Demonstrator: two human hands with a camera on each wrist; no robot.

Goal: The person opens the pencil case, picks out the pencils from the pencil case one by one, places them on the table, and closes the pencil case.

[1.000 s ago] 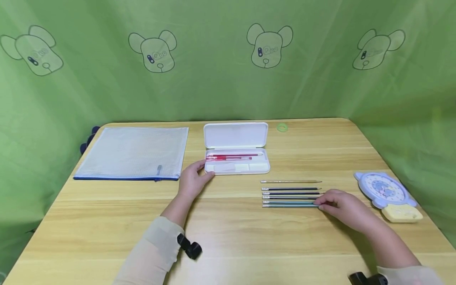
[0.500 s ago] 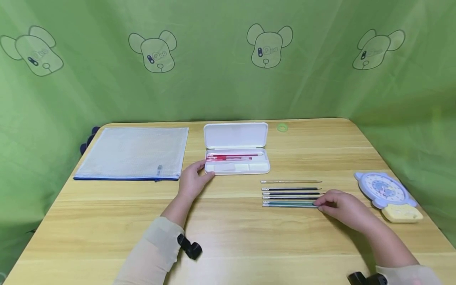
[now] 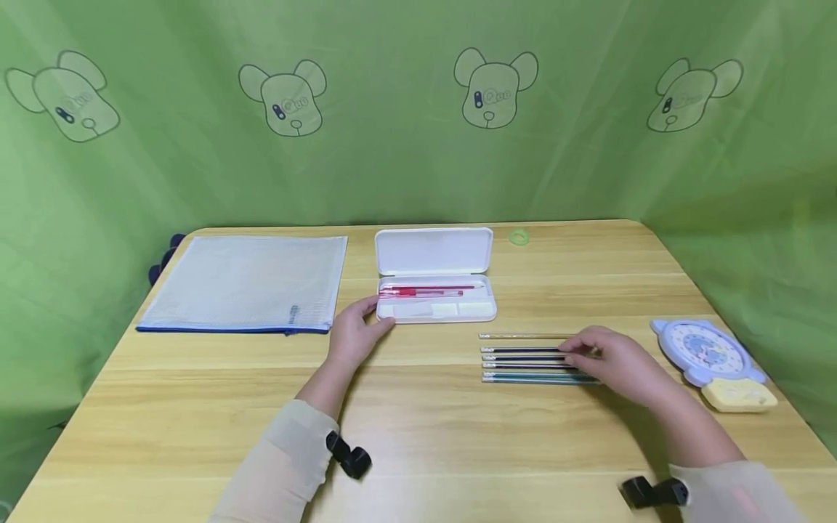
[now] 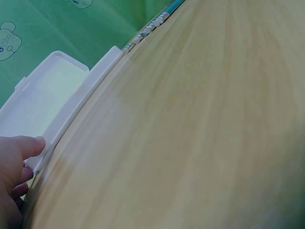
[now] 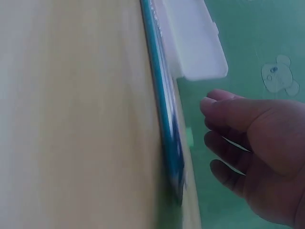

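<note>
A white pencil case point(image 3: 434, 252) lies with its lid up at the middle of the table. Inside its tray are a red pencil and a red pen point(image 3: 418, 293). My left hand point(image 3: 353, 335) holds the case's left end, thumb point(image 4: 32, 145) at the front rim. To the right, several pencils lie side by side: a gold pencil point(image 3: 516, 336) at the back, dark striped ones in the middle, teal pencils point(image 3: 536, 379) in front. Over their right ends hovers my right hand point(image 3: 615, 363). Nothing shows between its loosely bent fingers point(image 5: 228, 145) in the right wrist view.
A mesh zip pouch point(image 3: 245, 283) with a blue edge lies at the left. At the right are a blue toy clock point(image 3: 706, 350) and a cream-yellow block point(image 3: 739, 394). A green ring point(image 3: 519, 237) sits near the back edge, before a green curtain point(image 3: 392, 160).
My right hand has let go of the teal pencils and moved up and slightly left above the dark ones. My left hand stays at the pencil case.
</note>
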